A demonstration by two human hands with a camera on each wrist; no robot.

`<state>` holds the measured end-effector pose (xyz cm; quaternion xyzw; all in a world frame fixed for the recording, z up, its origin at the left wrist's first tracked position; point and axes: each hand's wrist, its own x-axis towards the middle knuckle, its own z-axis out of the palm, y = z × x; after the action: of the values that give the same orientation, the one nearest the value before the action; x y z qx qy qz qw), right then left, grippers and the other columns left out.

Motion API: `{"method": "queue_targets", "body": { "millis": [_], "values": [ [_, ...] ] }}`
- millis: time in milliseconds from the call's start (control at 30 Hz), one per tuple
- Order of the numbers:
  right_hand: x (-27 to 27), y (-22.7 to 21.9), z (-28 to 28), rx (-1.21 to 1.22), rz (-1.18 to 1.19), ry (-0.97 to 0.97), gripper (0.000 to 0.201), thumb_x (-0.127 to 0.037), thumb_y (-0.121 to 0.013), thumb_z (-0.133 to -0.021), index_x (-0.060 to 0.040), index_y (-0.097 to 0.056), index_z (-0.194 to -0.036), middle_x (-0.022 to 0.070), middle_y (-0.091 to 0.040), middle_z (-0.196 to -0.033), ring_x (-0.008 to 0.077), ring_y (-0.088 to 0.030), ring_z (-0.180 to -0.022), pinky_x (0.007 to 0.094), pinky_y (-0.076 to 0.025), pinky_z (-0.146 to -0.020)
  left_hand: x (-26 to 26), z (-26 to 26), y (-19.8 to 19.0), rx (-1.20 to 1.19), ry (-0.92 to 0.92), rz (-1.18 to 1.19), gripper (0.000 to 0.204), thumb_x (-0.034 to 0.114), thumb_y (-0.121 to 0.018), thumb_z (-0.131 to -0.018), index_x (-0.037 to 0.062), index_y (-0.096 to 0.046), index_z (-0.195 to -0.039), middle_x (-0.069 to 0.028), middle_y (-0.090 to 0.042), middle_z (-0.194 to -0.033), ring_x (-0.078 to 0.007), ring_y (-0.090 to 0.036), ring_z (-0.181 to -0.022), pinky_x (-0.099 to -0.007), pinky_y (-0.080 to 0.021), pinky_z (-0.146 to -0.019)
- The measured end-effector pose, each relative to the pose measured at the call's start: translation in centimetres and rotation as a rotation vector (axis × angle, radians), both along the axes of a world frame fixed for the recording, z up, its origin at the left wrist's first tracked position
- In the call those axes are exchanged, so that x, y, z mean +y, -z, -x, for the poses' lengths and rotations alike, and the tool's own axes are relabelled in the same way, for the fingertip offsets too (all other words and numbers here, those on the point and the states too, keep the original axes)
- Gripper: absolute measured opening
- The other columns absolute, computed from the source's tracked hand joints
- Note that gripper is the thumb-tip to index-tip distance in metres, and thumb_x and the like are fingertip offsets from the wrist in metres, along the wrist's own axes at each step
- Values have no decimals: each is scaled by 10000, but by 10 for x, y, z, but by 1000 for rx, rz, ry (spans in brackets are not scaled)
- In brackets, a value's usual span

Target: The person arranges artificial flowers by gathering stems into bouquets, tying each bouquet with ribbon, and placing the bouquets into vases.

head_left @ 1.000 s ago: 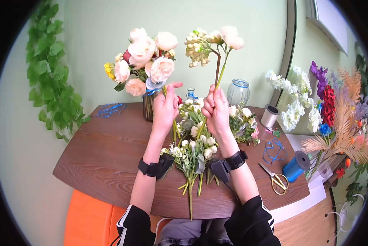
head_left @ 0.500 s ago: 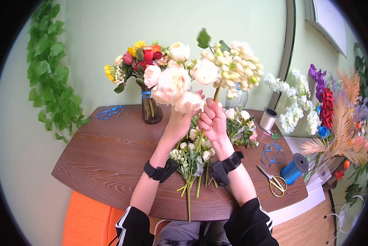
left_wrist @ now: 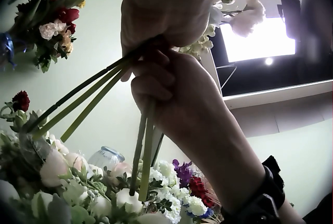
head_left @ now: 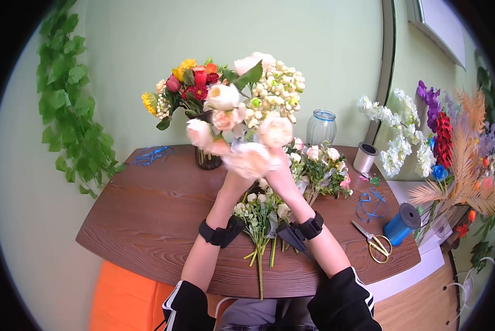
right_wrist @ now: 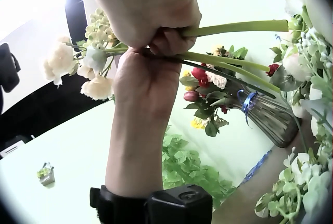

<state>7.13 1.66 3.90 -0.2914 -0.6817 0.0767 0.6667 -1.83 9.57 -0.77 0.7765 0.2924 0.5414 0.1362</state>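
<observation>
Both hands meet in front of me over the table, hidden partly behind pale pink peonies [head_left: 247, 160]. My left hand [left_wrist: 166, 10] grips several flower stems [left_wrist: 78, 99] that slant down out of the fist. Right against it, my right hand [left_wrist: 179, 86] holds two green stems [left_wrist: 146, 156], its fingers curled round them. Above the hands, a cluster of cream berries [head_left: 283, 88] stands close beside the peonies, with a green leaf [head_left: 249, 76] among them. The right wrist view shows the two hands touching, stems [right_wrist: 234, 27] sticking out past them.
White flower bunches [head_left: 258, 212] lie on the table [head_left: 148, 220] below my hands. A vase of mixed flowers [head_left: 195, 83] and a glass jar [head_left: 321, 127] stand behind. Scissors [head_left: 373, 243], a blue ribbon spool [head_left: 402, 223] and a white spool [head_left: 364, 158] lie on the right.
The hands have come together. The peonies in the left hand and the berries in the right hand, held apart a second ago, now form one cluster, lower and nearer the middle.
</observation>
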Motion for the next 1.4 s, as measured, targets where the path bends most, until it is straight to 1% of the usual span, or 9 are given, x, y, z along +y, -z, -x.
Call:
{"method": "queue_targets", "body": {
  "millis": [33, 367, 467, 567, 767, 967, 1100, 1233, 1400],
  "values": [
    [-2, -1, 1, 83, 193, -95, 252, -201, -332, -884, 8, -453, -960, 33, -475, -546, 111, -456, -498, 246, -361, -469, -6, 2, -8, -21, 96, 29, 238, 132, -371, -860, 4, -437, -1049, -133, -490, -1091, -198, -465, -1010, -295, -362, -870],
    [-9, -6, 7, -4, 243, -2, 247, -268, -352, -877, -26, -395, -900, 146, -515, -619, 275, -529, -559, 339, -395, -521, -59, 3, -61, -566, 771, 322, 358, 326, -280, -901, 18, -439, -989, -107, -534, -990, -188, -491, -970, -295, -388, -832],
    [-16, -7, 9, -143, 443, 7, 286, -303, -342, -876, -17, -348, -889, 184, -521, -631, 330, -542, -607, 373, -399, -539, -73, 14, -79, -632, 580, 163, 266, 290, -294, -902, 67, -384, -787, -50, -512, -699, -203, -549, -816, -371, -404, -831],
    [-11, 3, 17, -179, 271, 60, 292, -303, -333, -877, -14, -345, -911, 190, -522, -622, 363, -534, -613, 402, -392, -533, -60, 25, -77, -736, 709, 162, 262, 307, -327, -895, 68, -387, -808, 30, -344, -558, -57, -388, -472, -273, -451, -625],
    [-20, 0, 22, -271, 353, 11, 217, -252, -305, -886, -52, -371, -938, 201, -521, -655, 366, -530, -623, 388, -395, -541, -65, 25, -80, -739, 683, 266, 243, 298, -348, -893, 82, -371, -784, 54, -242, -555, -35, -211, -432, -181, -227, -377],
    [-12, 5, 22, -97, 246, 32, 183, -228, -346, -877, -63, -423, -892, 177, -512, -589, 353, -530, -563, 382, -387, -486, -63, 31, -84, -594, 432, 177, 335, 286, -304, -900, 0, -424, -1028, -61, -545, -728, -95, -540, -571, -227, -483, -561],
    [-10, -8, 4, 88, 290, 61, 255, -274, -335, -887, -45, -427, -823, 42, -430, -530, 137, -434, -477, 283, -348, -448, -59, 30, -82, -624, 286, 212, 315, 289, -307, -900, 14, -439, -978, -41, -519, -680, -56, -486, -478, -179, -412, -432],
    [-3, -20, -37, 103, 286, 168, 268, -309, -343, -884, -88, -422, -756, -54, -349, -557, 48, -316, -467, 196, -271, -410, -50, 47, -81, -614, 274, 181, 291, 296, -322, -898, 32, -445, -896, 14, -433, -575, -8, -349, -379, -133, -240, -324],
    [1, -16, -102, -332, 483, 437, 271, -242, -352, -862, -15, -454, -756, 58, -459, -597, 167, -430, -540, 294, -356, -521, -54, 58, -88, -617, 324, 157, 275, 286, -334, -898, 36, -444, -870, 20, -390, -557, -18, -319, -377, -144, -229, -337]
  ]
}}
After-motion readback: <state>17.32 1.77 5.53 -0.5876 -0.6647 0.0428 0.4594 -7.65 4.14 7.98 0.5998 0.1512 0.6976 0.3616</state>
